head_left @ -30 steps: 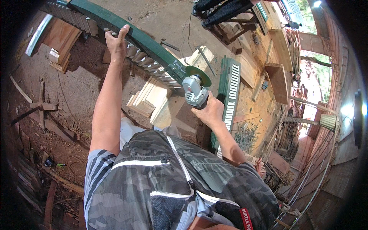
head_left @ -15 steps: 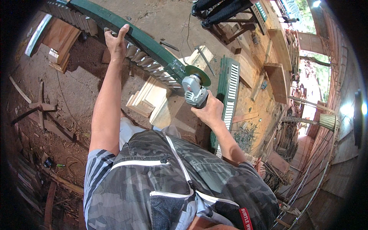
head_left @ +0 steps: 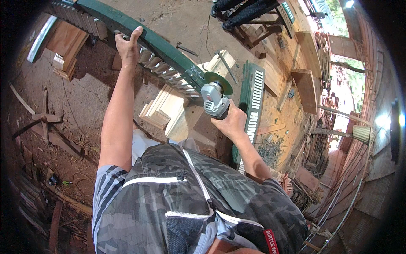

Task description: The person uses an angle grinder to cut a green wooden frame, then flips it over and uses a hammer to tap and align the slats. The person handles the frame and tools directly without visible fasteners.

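Note:
My right hand (head_left: 234,122) is wrapped round the body of a grey angle grinder (head_left: 215,100). The grinder's round disc (head_left: 221,82) is beside the near end of a green louvred wooden shutter, by a hinge (head_left: 195,77) on its edge; whether disc and hinge touch I cannot tell. My left hand (head_left: 128,45) grips the green side rail (head_left: 165,50) of that shutter farther along, thumb on top and fingers round its side. The shutter stands on edge, its pale slats (head_left: 158,70) showing beneath the rail. Stacked wooden blocks (head_left: 163,108) lie under its near end.
A second green louvred shutter (head_left: 252,99) lies to the right. Metal bars (head_left: 227,67) rest beyond the grinder. Boards (head_left: 305,91) are at the right, and a person's dark-clothed legs (head_left: 253,12) are at the top. More blocks (head_left: 67,46) and a wooden cross-shaped stand (head_left: 45,117) are at the left.

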{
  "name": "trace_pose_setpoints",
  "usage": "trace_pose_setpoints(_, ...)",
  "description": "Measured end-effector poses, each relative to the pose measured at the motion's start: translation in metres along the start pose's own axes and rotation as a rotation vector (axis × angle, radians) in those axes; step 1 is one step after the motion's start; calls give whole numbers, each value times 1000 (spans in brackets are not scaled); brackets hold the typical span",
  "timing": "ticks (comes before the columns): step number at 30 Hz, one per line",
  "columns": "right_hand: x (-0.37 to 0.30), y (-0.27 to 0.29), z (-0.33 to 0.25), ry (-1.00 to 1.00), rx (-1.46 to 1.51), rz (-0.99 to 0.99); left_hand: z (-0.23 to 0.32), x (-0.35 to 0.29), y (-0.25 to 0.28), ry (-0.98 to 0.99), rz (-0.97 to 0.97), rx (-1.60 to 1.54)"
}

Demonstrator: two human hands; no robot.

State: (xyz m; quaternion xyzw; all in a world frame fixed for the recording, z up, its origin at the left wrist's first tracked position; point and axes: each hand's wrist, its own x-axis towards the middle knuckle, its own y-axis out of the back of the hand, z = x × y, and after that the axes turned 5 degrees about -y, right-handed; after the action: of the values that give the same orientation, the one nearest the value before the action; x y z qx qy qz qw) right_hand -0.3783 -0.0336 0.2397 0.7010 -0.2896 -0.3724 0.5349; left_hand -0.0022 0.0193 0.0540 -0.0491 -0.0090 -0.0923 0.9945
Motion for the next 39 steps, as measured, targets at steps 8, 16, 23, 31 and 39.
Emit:
trace_pose_setpoints(8, 0, -3, 3, 16, 0, 11, 0, -1, 0, 16, 0, -13)
trace_pose_setpoints(16, -1, -2, 3, 7, 3, -3, 0, -1, 0, 1, -3, -37)
trace_pose_setpoints(23, -1, -5, 3, -12, 3, 20, -12, 4, -3, 17, 8, -68)
trace_pose_setpoints(31, -23, -1, 22, -41, 82, 133, -14, 5, 4, -2, 22, -11)
trace_pose_setpoints(39, -26, 2, 26, -5, 72, 153, 2, -1, 1, 2, -9, -64)
